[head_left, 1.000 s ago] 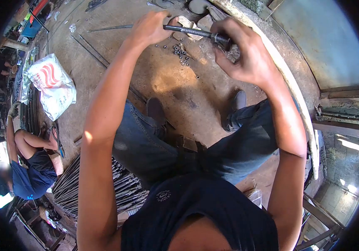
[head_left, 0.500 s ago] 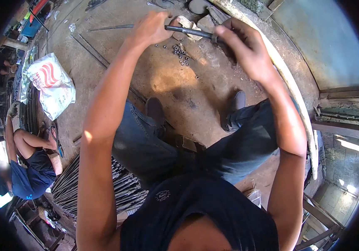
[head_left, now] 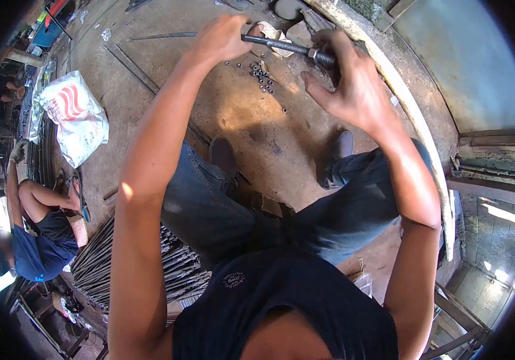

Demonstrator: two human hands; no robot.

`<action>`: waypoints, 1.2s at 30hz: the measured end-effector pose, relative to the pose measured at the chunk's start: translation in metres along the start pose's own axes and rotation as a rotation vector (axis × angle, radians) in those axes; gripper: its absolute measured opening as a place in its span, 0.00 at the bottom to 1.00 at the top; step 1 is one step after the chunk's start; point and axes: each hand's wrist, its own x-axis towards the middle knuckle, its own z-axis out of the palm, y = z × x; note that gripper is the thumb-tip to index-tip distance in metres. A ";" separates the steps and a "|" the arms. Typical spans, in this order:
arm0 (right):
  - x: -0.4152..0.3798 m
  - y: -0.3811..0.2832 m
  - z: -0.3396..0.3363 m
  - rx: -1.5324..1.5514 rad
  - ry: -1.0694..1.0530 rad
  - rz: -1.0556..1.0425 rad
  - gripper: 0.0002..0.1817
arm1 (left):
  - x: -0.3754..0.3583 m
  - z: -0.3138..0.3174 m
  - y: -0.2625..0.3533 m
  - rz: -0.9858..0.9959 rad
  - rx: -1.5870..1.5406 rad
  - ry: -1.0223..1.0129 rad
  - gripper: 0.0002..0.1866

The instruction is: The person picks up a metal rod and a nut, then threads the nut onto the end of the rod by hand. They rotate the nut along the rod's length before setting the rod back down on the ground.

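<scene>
A long dark metal rod (head_left: 161, 36) runs across the top of the view, and my left hand (head_left: 224, 41) is closed round it. Threads show on its right part, where a hex nut (head_left: 312, 53) sits. Beside that threaded end is my right hand (head_left: 353, 84), thumb and fingers spread apart around the nut; the fingertips are partly behind the rod end. Several small nuts (head_left: 260, 74) lie scattered on the floor below the rod.
Bundled dark rods (head_left: 98, 258) lie at lower left. A white sack (head_left: 74, 120) stands on the floor (head_left: 257, 144). A co-worker (head_left: 38, 246) sits at far left. A pale curved pole (head_left: 413, 114) runs down the right side, beside a wall (head_left: 473, 66).
My right hand has opened, its thumb moving away from the fingers and down, which exposes the hex nut on the rod. My left hand keeps its hold, shifted very slightly.
</scene>
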 end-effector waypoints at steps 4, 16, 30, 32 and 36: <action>-0.001 0.005 -0.004 -0.038 -0.090 0.013 0.19 | -0.001 0.003 0.003 0.007 -0.021 0.047 0.23; 0.006 0.004 -0.014 0.113 -0.359 0.500 0.18 | 0.001 0.005 0.003 0.004 -0.035 -0.030 0.24; -0.006 0.012 0.005 0.057 0.019 -0.005 0.22 | 0.002 0.000 0.010 -0.045 0.049 -0.118 0.24; 0.002 0.004 -0.009 0.148 -0.179 0.291 0.20 | 0.001 0.007 0.006 -0.021 0.024 -0.076 0.24; -0.002 0.014 0.004 0.103 -0.072 0.119 0.20 | 0.001 0.002 0.008 -0.017 0.031 -0.079 0.24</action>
